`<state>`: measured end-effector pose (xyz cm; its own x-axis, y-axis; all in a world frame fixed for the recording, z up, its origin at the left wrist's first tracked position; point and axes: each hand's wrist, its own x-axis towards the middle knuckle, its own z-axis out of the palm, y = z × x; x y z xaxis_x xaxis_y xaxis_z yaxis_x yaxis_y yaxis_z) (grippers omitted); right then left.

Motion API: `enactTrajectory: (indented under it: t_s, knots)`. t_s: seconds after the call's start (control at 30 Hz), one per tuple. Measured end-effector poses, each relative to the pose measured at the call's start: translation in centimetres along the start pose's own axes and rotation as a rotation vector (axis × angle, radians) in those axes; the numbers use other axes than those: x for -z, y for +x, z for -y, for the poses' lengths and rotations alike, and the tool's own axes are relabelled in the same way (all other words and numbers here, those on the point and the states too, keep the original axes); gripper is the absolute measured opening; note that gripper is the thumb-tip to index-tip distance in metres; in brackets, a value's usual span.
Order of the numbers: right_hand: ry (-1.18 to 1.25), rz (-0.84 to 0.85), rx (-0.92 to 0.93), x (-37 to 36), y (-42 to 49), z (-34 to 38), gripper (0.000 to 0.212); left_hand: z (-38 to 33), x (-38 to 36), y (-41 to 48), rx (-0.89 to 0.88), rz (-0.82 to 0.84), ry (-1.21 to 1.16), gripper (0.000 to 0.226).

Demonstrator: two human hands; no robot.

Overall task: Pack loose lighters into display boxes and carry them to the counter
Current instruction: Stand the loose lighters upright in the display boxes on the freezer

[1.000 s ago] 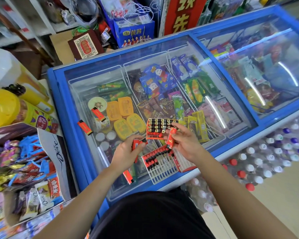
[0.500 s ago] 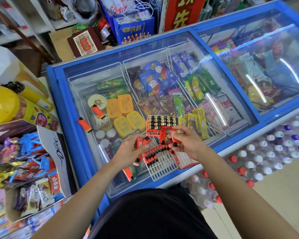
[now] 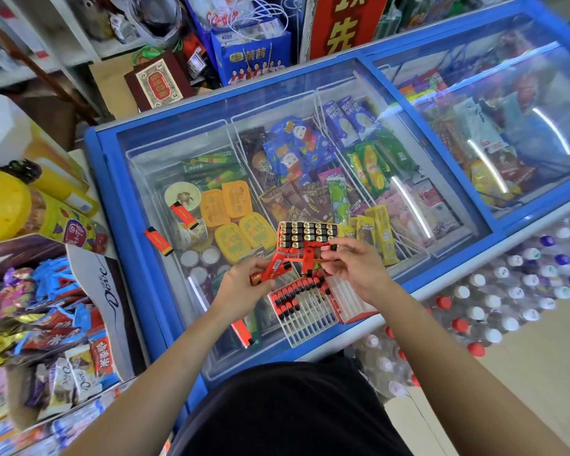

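On the freezer's glass lid lies a white slotted display box (image 3: 310,320), its upper rows holding red lighters with black caps. Behind it stands a full red display box (image 3: 305,234) of lighters. My left hand (image 3: 244,287) grips a few red lighters (image 3: 275,264) just left of the slotted box. Just above that box, my right hand (image 3: 352,264) pinches two red lighters (image 3: 313,255). Two loose red lighters rest on the lid further left, one (image 3: 158,241) on the blue frame, the other (image 3: 183,216) on the glass. A third loose lighter (image 3: 242,334) lies under my left wrist.
The blue chest freezer (image 3: 125,232) is full of ice creams under sliding glass. A snack carton (image 3: 79,324) and yellow tubs (image 3: 0,205) crowd the left. Shrink-wrapped water bottles (image 3: 507,297) are stacked on the floor at the right, beside bare floor.
My right hand has lowered its lighters from upright to flat, just above the slotted box. My left hand has lifted and drawn closer to the right hand.
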<state>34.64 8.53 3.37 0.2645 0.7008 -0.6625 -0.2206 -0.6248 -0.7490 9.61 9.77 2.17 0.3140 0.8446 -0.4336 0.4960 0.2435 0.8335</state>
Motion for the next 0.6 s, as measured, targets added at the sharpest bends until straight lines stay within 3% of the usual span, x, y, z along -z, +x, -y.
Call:
enactTrajectory:
  t_s: [0.3, 0.43, 0.6]
  knots:
    - [-0.101, 0.104, -0.036, 0.0, 0.2, 0.8, 0.030, -0.6, -0.1, 0.7, 0.020, -0.074, -0.019, 0.028]
    - [-0.193, 0.078, 0.070, 0.1, -0.3, 1.1, 0.038, -0.7, -0.1, 0.9, 0.013, -0.112, -0.033, 0.026]
    - [-0.816, -0.037, 0.461, 0.4, -0.5, -0.7, 0.029, -0.5, -0.2, 0.8, 0.028, -0.184, -0.042, 0.021]
